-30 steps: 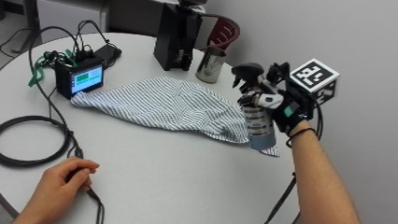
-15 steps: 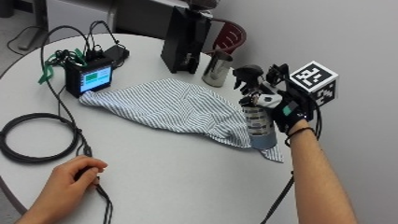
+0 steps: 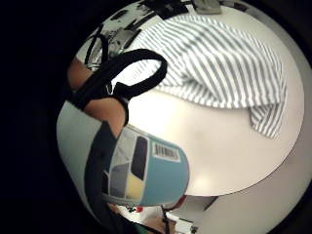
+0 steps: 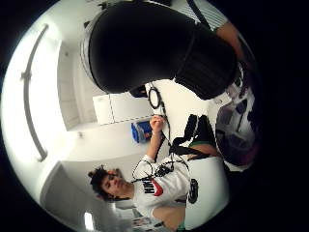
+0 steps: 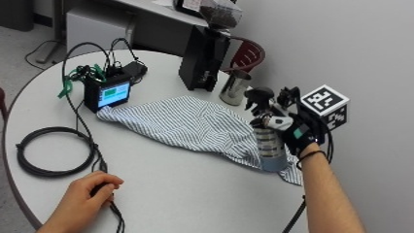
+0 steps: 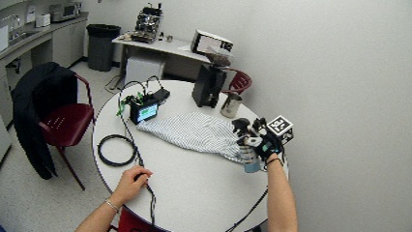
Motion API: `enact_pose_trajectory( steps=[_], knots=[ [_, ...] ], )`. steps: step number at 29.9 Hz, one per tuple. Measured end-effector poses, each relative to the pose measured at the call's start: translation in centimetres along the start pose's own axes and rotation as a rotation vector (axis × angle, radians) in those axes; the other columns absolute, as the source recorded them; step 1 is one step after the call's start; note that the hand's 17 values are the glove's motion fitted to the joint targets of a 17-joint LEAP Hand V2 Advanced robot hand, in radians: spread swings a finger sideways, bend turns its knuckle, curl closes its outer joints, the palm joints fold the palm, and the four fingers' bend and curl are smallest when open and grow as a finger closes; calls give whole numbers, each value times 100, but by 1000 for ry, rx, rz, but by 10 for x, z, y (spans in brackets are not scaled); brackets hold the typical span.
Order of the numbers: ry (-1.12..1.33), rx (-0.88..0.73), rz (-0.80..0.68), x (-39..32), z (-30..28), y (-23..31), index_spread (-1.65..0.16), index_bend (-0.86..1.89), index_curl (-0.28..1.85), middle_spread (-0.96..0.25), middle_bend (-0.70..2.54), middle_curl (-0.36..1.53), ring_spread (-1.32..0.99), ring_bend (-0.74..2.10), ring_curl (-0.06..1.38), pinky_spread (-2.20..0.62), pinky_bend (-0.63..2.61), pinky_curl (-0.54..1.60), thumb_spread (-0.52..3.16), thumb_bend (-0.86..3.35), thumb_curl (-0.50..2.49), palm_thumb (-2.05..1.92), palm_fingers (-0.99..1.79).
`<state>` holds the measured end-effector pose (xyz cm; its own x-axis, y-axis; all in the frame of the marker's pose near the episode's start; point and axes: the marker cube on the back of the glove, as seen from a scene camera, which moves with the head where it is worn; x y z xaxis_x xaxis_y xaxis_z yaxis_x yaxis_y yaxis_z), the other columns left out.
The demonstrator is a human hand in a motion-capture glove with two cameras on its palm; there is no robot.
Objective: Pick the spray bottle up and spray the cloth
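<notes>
black-gloved right hand [image 5: 302, 137] gripped clear black-triggered spray bottle [image 5: 267, 138] | bottle upright over striped grey-white cloth [image 5: 187, 123] | round white desk [image 5: 181, 189]

A round white tabletop [image 5: 194, 194] has open bare surface along its near edge, between the bare hand [image 5: 87, 191] at near left and the gloved right hand [image 5: 301, 136] at right. A striped cloth [image 5: 187, 124] lies flat across the middle. Obstacles crowd the far side: a metal cup [image 5: 234, 87] and tall black machine [image 5: 204, 58] stand far right, a small screen device [image 5: 109, 94] far left, and a coiled black cable [image 5: 52, 155] lies at left.
</notes>
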<state>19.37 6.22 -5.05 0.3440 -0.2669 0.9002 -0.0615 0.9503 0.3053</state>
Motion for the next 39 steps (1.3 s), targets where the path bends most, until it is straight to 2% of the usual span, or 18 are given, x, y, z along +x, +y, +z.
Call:
enact_pose_trajectory(
  steps=[4, 11, 20, 26, 29, 32, 39],
  knots=[
    [30, 16, -22, -15, -3, 2, -28, 10, 24, -5, 26, 45, -8, 54, 42, 7, 31, 37, 66, -3, 61, 98, 107],
    [89, -59, 109, 45, 27, 9, -28, 10, 24, -5, 26, 45, -8, 54, 42, 7, 30, 37, 65, -3, 63, 98, 107],
    [138, 30, 16, -20, -8, -1, -28, 9, 24, -5, 26, 46, -8, 54, 42, 7, 31, 37, 64, -3, 64, 97, 107],
    [147, 9, 137, 53, 11, 13, -29, 9, 24, -6, 26, 46, -8, 55, 42, 6, 31, 37, 64, -3, 64, 97, 108],
    [118, 4, 174, 67, 19, 26, -28, 9, 24, -5, 26, 46, -8, 55, 43, 6, 32, 38, 63, -3, 65, 97, 109],
    [99, 25, 119, 48, 17, 24, -28, 9, 24, -5, 26, 46, -8, 56, 43, 6, 33, 38, 62, -3, 65, 96, 109],
    [52, 72, -182, -42, 35, 20, -28, 9, 24, -5, 26, 46, -8, 56, 43, 6, 33, 38, 62, -3, 66, 96, 108]
  ],
)
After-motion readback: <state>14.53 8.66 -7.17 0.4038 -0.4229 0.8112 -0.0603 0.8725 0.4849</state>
